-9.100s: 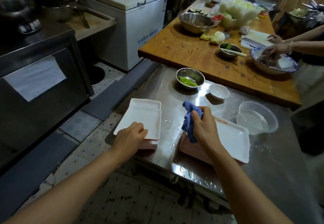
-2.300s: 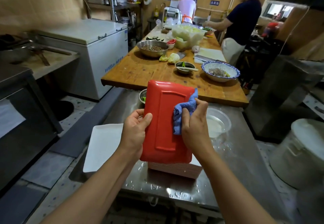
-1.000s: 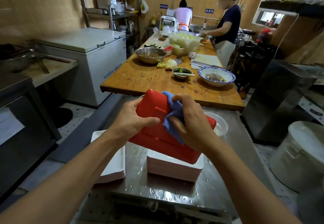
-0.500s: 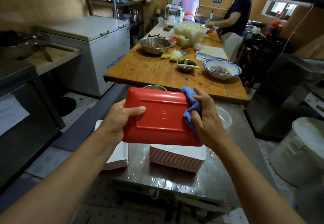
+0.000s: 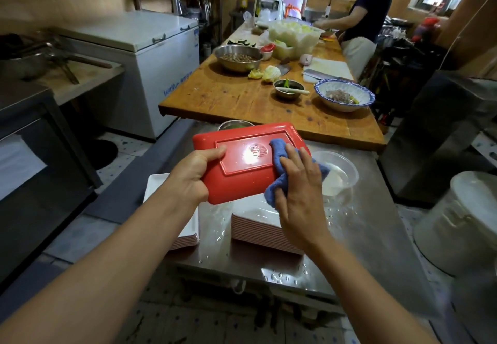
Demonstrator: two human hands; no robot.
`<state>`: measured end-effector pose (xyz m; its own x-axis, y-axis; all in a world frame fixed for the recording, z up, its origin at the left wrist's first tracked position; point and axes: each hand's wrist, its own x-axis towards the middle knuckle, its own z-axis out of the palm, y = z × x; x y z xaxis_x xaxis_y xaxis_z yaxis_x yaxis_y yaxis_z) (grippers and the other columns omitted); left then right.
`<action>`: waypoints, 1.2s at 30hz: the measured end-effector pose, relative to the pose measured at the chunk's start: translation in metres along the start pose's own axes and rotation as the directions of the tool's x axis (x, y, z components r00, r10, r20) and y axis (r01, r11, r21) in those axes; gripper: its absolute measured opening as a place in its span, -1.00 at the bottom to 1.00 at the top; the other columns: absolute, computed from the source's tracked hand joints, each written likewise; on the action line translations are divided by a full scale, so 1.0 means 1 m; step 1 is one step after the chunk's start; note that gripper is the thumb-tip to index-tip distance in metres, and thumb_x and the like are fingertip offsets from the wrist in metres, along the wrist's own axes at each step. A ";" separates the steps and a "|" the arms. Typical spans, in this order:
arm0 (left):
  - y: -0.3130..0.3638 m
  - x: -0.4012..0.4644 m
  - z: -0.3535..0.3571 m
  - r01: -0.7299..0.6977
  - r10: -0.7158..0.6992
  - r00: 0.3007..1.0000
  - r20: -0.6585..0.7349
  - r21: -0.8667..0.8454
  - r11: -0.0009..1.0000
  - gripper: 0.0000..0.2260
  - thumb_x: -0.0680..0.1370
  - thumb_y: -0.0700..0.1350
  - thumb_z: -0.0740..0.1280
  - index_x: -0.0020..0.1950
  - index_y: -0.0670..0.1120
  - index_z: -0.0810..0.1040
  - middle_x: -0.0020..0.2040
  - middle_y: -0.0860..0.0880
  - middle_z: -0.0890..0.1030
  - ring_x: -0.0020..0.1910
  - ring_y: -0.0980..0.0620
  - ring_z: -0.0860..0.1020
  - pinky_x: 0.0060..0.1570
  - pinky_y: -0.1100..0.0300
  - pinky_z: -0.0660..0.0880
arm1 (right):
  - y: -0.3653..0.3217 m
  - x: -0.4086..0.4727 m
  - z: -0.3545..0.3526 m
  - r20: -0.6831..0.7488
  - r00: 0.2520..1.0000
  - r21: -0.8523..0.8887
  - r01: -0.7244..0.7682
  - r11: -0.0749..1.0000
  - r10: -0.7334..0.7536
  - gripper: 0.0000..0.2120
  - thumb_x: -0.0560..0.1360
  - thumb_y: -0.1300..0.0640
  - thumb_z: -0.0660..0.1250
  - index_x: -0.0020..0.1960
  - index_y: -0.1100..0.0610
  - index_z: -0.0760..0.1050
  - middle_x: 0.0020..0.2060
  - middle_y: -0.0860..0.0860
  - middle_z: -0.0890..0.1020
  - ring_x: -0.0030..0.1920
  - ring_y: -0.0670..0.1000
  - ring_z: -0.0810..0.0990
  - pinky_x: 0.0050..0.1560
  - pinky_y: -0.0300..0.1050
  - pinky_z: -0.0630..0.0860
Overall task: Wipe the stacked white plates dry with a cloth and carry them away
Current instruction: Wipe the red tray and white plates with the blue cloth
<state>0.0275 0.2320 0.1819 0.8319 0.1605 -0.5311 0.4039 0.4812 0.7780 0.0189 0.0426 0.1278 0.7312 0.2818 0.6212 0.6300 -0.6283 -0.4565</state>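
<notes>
The left hand (image 5: 192, 175) grips the left end of a rectangular plate (image 5: 242, 166), thumb curled over its red underside, holding it in the air above the steel counter (image 5: 357, 236) with the underside turned up. The right hand (image 5: 298, 193) lies with fingers nearly straight and spread on a blue cloth (image 5: 279, 182), pressing it against the plate's right end. Directly beneath, a stack of plates (image 5: 258, 225) with a white, wet top face stands near the counter's front edge. A second stack (image 5: 185, 225) sits at the front left corner, just beside the first. A clear plastic bowl (image 5: 338, 174) stands behind the right hand, near the wooden table (image 5: 228, 96) that abuts the counter's far edge.
</notes>
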 end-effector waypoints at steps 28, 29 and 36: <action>-0.009 -0.014 -0.049 -0.132 0.120 0.990 -0.071 -0.185 0.974 -0.91 0.50 -0.16 0.38 -0.05 -0.15 0.55 -0.16 -0.13 0.67 -0.13 -0.11 0.64 -0.21 -0.05 0.55 | -0.007 0.056 0.039 0.153 0.898 0.123 -0.431 0.894 0.412 -0.79 0.59 0.16 0.07 0.19 0.15 0.34 0.04 0.11 0.51 0.00 0.10 0.48 -0.04 -0.03 0.37; -0.009 -0.015 -0.053 -0.131 0.117 0.990 -0.082 -0.186 0.974 -0.91 0.50 -0.15 0.38 -0.05 -0.14 0.54 -0.14 -0.14 0.67 -0.12 -0.13 0.63 -0.21 -0.06 0.55 | -0.006 0.055 0.040 0.147 0.880 0.124 -0.469 0.874 0.451 -0.82 0.59 0.14 0.06 0.15 0.15 0.34 -0.02 0.13 0.53 -0.08 0.10 0.49 -0.12 -0.03 0.39; -0.004 -0.018 -0.086 -0.145 0.121 0.986 -0.118 -0.217 0.965 -0.95 0.53 -0.16 0.33 -0.07 -0.12 0.55 -0.15 -0.13 0.65 -0.17 -0.10 0.61 -0.28 -0.05 0.51 | -0.006 0.051 0.051 0.100 0.859 0.010 -0.505 0.863 0.502 -0.90 0.59 0.20 0.13 0.04 0.18 0.39 -0.14 0.16 0.56 -0.13 0.17 0.55 -0.16 0.05 0.47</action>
<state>-0.0219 0.3011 0.1601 0.8237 0.3184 -0.4691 0.1870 0.6286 0.7549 0.0657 0.0975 0.1299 0.9707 -0.0006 0.2405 0.1766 -0.6771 -0.7144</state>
